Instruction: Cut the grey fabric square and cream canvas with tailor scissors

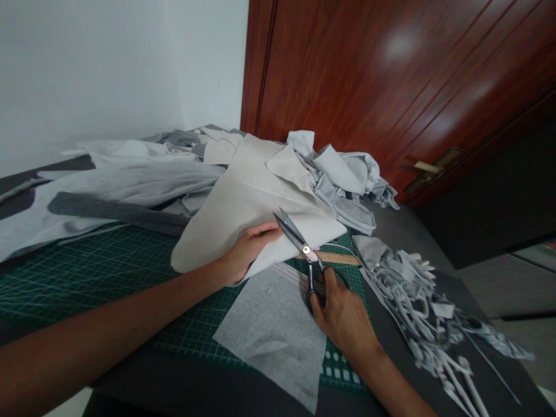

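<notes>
My right hand (345, 315) grips a pair of scissors (306, 250) by its black handles, the blades slightly parted and pointing up and left. Their tips lie over a large cream-white piece of fabric (226, 214), close to the fingers of my left hand (252, 249). That hand is closed on the fabric's near edge, thumb partly hidden under it. Below the scissors a grey piece of fabric (278, 330) lies flat, overhanging the table's front. A wooden ruler (339, 258) shows partly from behind the scissors.
A green cutting mat (108, 272) covers much of the dark table. Light garments and cloth (143, 174) are heaped at the left, with more cloth pieces (343, 171) at the back. Tangled fabric scraps (412, 295) lie at the right. A brown wooden door (369, 75) stands behind.
</notes>
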{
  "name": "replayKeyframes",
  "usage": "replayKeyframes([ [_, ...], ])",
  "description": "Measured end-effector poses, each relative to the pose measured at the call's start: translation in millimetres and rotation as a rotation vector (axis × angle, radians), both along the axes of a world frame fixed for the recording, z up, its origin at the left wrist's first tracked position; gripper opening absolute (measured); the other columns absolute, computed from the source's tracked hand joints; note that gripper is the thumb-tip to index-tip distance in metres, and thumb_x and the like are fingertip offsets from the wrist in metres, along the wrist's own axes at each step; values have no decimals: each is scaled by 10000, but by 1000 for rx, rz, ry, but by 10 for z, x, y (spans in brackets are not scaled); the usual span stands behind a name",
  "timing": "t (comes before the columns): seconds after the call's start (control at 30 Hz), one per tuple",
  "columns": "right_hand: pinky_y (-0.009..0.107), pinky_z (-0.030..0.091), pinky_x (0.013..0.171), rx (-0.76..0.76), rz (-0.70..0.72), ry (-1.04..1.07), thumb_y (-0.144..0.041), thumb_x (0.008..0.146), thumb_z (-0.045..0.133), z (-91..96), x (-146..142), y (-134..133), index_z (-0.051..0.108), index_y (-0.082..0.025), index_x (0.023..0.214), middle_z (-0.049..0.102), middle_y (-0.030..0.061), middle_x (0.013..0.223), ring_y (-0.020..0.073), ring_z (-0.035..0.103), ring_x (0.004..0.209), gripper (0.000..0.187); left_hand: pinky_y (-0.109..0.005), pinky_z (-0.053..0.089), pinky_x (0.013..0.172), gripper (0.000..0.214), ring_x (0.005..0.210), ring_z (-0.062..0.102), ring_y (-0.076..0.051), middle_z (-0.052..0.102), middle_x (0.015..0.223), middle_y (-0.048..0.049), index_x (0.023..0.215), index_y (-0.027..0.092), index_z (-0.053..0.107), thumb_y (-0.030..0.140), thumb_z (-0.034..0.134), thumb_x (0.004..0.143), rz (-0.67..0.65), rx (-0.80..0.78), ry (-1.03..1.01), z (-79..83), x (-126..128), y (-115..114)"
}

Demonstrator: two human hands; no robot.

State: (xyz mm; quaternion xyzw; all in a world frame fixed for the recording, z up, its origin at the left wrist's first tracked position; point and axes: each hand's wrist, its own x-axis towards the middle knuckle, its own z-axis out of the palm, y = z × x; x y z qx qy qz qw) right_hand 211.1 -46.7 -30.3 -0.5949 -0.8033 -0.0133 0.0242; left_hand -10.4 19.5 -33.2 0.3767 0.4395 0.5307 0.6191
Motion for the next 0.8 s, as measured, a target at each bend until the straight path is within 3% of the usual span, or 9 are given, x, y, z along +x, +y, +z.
replayKeyframes([
  [0.17,279,398,571,-8,-13,-2,-182,944,517,9,-7,7,450,-182,1049,719,88,859,244,736,740,124,-293,434,677,283,779,604,-170,750,958,-51,972,188,787,319,786,721,38,-33,6,8,8,-1],
  [0.4,310,454,649,66,15,27,-235,909,532,-23,11,-3,426,-202,1018,715,90,909,268,731,788,155,-263,410,645,234,739,595,-155,736,875,-24,926,189,778,326,780,736,-34,14,-32,36,8,-22],
  [0.8,296,459,623,4,-14,4,-194,955,529,-5,-49,-34,386,-213,1008,698,70,876,255,740,787,153,-263,407,649,281,731,584,-148,738,867,-20,944,193,791,334,821,702,-24,-3,-66,-21,-22,6],
])
